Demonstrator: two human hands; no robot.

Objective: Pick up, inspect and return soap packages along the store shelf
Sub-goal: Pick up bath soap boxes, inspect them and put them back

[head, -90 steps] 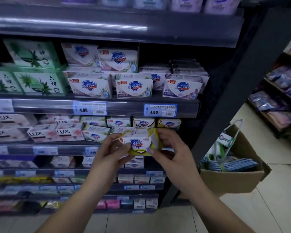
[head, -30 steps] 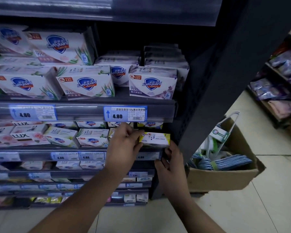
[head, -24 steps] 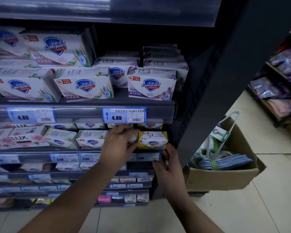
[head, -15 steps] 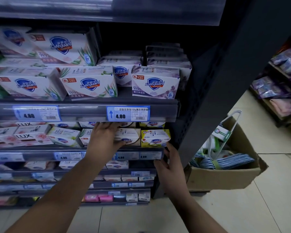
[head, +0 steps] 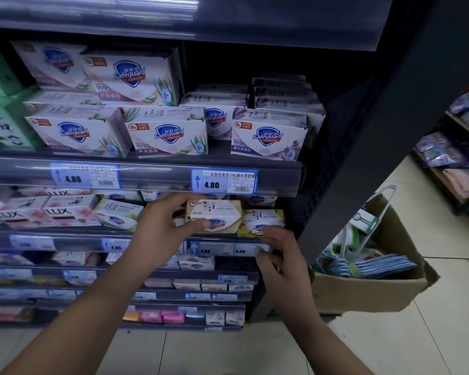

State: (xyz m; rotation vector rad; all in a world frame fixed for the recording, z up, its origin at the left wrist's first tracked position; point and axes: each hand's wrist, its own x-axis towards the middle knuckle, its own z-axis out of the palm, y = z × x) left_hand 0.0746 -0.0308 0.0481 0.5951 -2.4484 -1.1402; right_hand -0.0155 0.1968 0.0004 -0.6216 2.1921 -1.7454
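Note:
My left hand point(head: 163, 226) grips a cream-and-white Safeguard soap box point(head: 214, 215) at its left end, thumb under it and fingers over the top, at the front of the second shelf. Right beside it on that shelf sits a yellow Safeguard soap box point(head: 263, 221). My right hand point(head: 279, 255) hovers just below the yellow box, in front of the shelf's price rail point(head: 220, 249), with its fingers loosely bent and nothing in them.
The shelf above carries large white Safeguard boxes point(head: 168, 133) behind a rail with 4.80 price tags point(head: 224, 181). LUX boxes point(head: 63, 212) lie to the left. A dark upright post point(head: 363, 158) ends the shelving. An open cardboard box point(head: 368, 290) of goods stands on the tiled floor at right.
The yellow box that both hands held three seconds ago now sits on the shelf. My left hand has moved to the cream box beside it and taken hold of it. My right hand has let go.

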